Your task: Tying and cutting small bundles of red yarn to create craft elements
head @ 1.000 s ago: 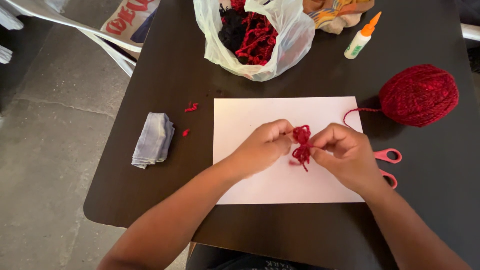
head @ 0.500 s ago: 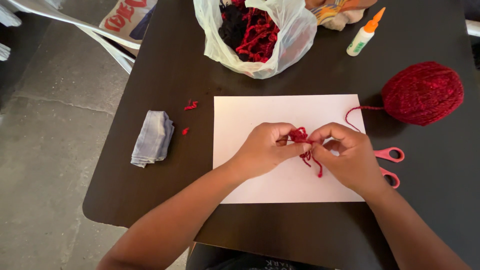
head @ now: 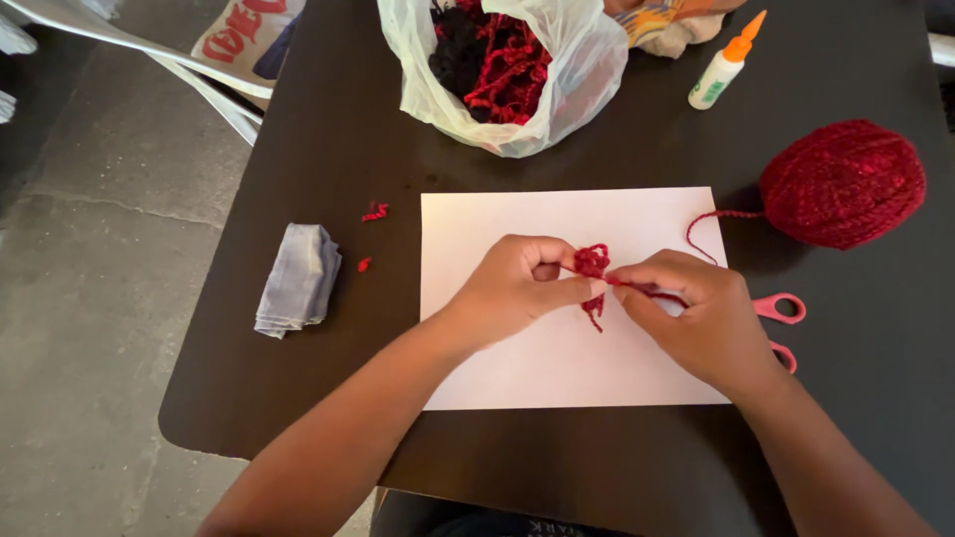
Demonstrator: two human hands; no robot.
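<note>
Over a white sheet of paper [head: 517, 229] on the dark table [head: 318, 149], my left hand [head: 517, 288] and my right hand [head: 691, 313] pinch a small bundle of red yarn [head: 593, 267] between their fingertips. A loose end of the bundle hangs down onto the paper. A thin red strand runs from under my right hand to a ball of red yarn [head: 844, 184] at the right. Pink-handled scissors [head: 781, 310] lie partly hidden under my right hand.
A clear plastic bag [head: 502, 70] of red and black yarn stands at the back. A glue bottle with an orange cap [head: 724, 65] lies behind the ball. A folded grey cloth [head: 296, 280] and two red scraps [head: 374, 212] sit left of the paper.
The yarn bundle hung upright between my fingertips a second ago. Now it is drawn sideways and more compact, with my hands slightly lower on the paper.
</note>
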